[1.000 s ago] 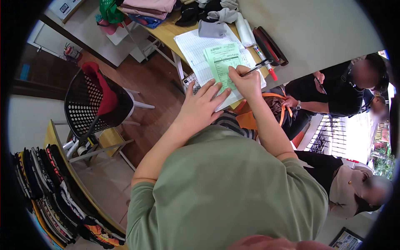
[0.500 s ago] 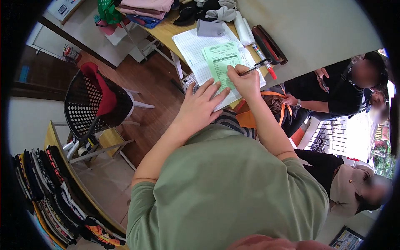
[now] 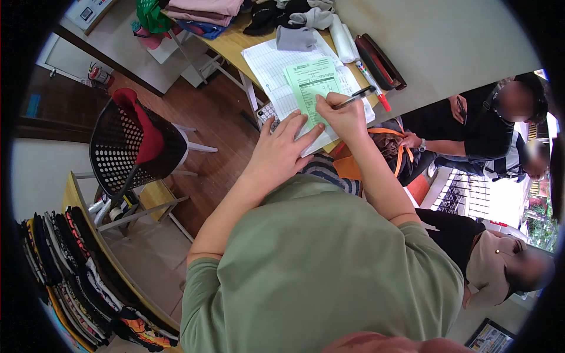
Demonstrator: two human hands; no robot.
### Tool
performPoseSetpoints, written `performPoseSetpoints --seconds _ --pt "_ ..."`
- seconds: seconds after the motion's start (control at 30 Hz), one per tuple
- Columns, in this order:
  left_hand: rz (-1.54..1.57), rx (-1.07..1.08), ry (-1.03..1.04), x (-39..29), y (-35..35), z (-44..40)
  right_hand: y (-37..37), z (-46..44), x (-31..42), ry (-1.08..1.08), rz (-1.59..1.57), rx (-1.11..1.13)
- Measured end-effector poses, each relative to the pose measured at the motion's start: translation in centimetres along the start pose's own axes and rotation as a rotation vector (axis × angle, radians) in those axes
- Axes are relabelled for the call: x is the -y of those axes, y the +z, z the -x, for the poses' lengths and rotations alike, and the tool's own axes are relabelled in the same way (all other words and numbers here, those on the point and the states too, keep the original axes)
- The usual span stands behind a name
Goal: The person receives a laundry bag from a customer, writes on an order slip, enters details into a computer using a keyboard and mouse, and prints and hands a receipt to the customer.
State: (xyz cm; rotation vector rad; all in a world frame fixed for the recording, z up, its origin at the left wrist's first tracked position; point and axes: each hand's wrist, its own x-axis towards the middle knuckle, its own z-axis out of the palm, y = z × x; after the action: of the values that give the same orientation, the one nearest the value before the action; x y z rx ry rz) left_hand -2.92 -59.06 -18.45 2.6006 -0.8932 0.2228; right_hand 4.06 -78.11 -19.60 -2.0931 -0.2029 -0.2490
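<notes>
A green printed form (image 3: 312, 79) lies on an open ruled notebook (image 3: 265, 63) at the front of the wooden table. My right hand (image 3: 344, 120) grips a dark pen (image 3: 360, 96), its lower end hidden by my fingers over the form. Handwriting shows in the form's lower part. My left hand (image 3: 283, 141) rests with fingers spread on the form's near edge and the pages. Partly under the notebook's left side, beside my left fingers, is a calculator or phone-like thing with round keys (image 3: 268, 113).
A red-capped marker (image 3: 376, 91), an open dark case (image 3: 379, 62) and a white roll (image 3: 343, 40) lie right of the notebook. Grey socks (image 3: 296, 39) and folded clothes (image 3: 203, 9) sit behind. A black chair (image 3: 126, 147) stands left; several people (image 3: 494, 123) are at right.
My right hand has shifted slightly left across the form with the pen, and the writing there looks larger. My left hand stays nearly still. People at right have moved a little.
</notes>
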Motion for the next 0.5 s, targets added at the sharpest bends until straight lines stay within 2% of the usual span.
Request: performPoseSetpoints --seconds 0.07,0.17,0.37,0.5 --pt "-0.006 -0.005 0.003 0.0 -0.1 -0.1 -0.1 -0.3 0.1 0.105 -0.061 -0.004" --pt "-0.005 -0.012 0.006 0.0 0.0 -0.1 -0.1 -0.3 -0.2 0.143 -0.064 -0.009" --pt "0.002 -0.021 0.009 0.1 0.1 -0.1 0.1 -0.3 -0.9 0.115 -0.036 -0.043" --pt "0.017 -0.015 0.014 0.2 0.1 -0.1 -0.2 -0.2 0.2 0.181 -0.123 -0.043"
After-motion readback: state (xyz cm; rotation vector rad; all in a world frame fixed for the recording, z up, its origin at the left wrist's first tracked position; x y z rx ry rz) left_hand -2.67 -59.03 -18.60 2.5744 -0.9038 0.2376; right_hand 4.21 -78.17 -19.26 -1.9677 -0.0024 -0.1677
